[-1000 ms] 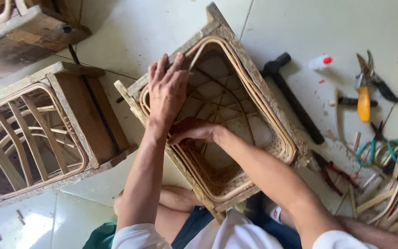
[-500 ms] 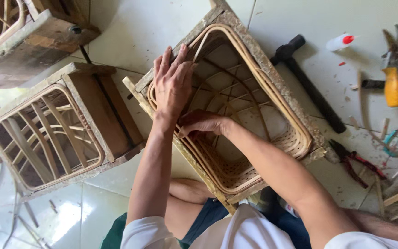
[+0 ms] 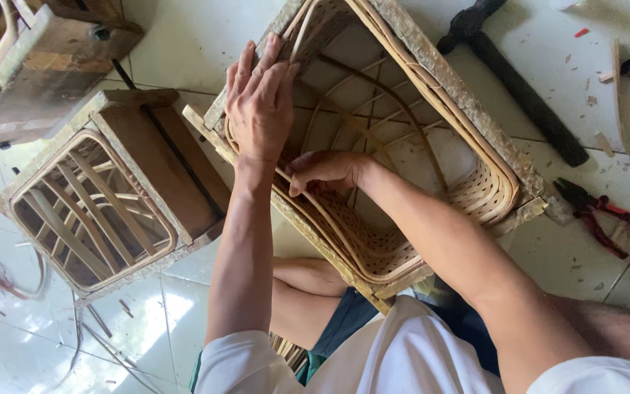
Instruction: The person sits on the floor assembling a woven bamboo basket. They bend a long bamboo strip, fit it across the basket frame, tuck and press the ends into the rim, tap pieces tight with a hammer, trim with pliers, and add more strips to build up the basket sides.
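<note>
A square wooden frame with a woven rattan basket inside [image 3: 432, 80] lies tilted on the tiled floor in front of me. My left hand [image 3: 260, 102] lies flat, fingers together, on the frame's left rim and presses the rattan strips there. My right hand [image 3: 326, 171] reaches inside the frame just below the left one. Its fingers pinch a thin rattan strip [image 3: 308, 208] that runs along the inner left edge. My bare knee shows below the frame.
A second frame with rattan ribs [image 3: 103, 204] stands to the left, a third wooden frame [image 3: 30, 66] at the top left. A black hammer [image 3: 512, 73] lies right of the basket, red-handled pliers [image 3: 607, 215] further right. Loose rattan strips and scraps litter the floor.
The view has moved closer and shifted left, so the tools at the right slid out of sight. Both hands stay on the frame's left rim; the right hand edged slightly along the strip.
</note>
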